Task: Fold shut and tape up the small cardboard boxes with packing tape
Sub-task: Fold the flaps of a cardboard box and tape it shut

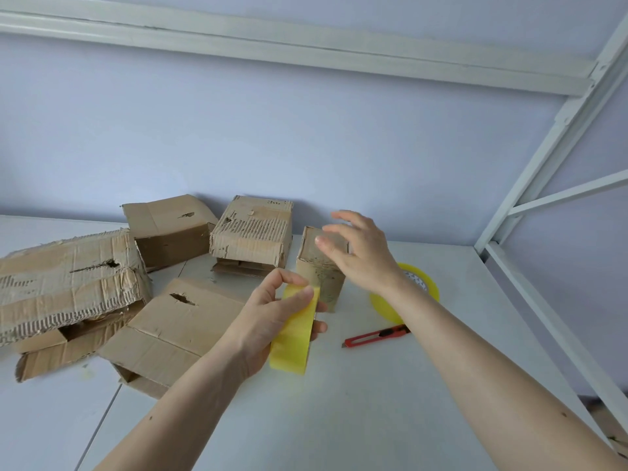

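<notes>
In the head view, the work surface was a white table [339, 419] with a thin seam running across its near-left part, set against a pale lilac wall [306, 130]. A white metal rail [306, 45] crossed the wall high up, and white frame struts [550, 158] ran down along the right side of the table. The left hand [272, 321] pinched a cut strip of yellow tape [295, 334] between thumb and fingers, the strip hanging down toward the near edge. The right hand [360, 253] was spread with relaxed fingers, gripping nothing, at the top of a small upright cardboard box [319, 280] near the table's centre; contact could not be confirmed. A yellow tape roll [421, 287] lay flat just right of that box, partly behind the right forearm. A red utility knife [377, 336] lay nearer, between the two forearms. Four more worn cardboard boxes occupied the left and far areas: a large torn box [68, 283] at far left, a flattened box [170, 328] near it, and two boxes [170, 226] [253, 232] against the wall.
</notes>
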Tool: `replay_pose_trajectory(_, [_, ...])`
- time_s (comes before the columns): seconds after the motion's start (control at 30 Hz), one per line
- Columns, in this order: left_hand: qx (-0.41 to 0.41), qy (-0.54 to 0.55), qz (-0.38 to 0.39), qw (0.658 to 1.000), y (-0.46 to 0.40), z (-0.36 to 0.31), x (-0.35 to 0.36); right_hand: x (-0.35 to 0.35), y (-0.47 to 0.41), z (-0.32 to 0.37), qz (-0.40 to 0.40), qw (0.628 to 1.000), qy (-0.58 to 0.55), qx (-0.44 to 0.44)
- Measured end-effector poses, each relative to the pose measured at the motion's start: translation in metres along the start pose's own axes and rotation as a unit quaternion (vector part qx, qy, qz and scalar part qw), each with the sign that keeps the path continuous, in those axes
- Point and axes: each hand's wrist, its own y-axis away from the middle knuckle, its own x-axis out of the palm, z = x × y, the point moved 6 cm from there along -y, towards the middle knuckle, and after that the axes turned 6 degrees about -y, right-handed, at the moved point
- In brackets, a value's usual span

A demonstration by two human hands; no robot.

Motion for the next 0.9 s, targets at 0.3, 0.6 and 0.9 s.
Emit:
replay_pose_trajectory(0.3, [-0.007,-0.042,-0.002,0.999,0.006,0.008,0.007,0.015,0.042,0.014,0.007,0.988,-0.142,0.067])
replay_pose_trajectory(0.6, [-0.068,-0.092,-0.062,0.991,0.007,0.021,-0.002,0.033,0.017,-0.008,-0.029,0.985,0.144,-0.095])
replay_pose_trajectory(0.9, [0.062,-0.686,-0.038,0.724,0.010,0.014,0.028,0.022,0.021,-0.014,-0.116,0.977,0.063,-0.169])
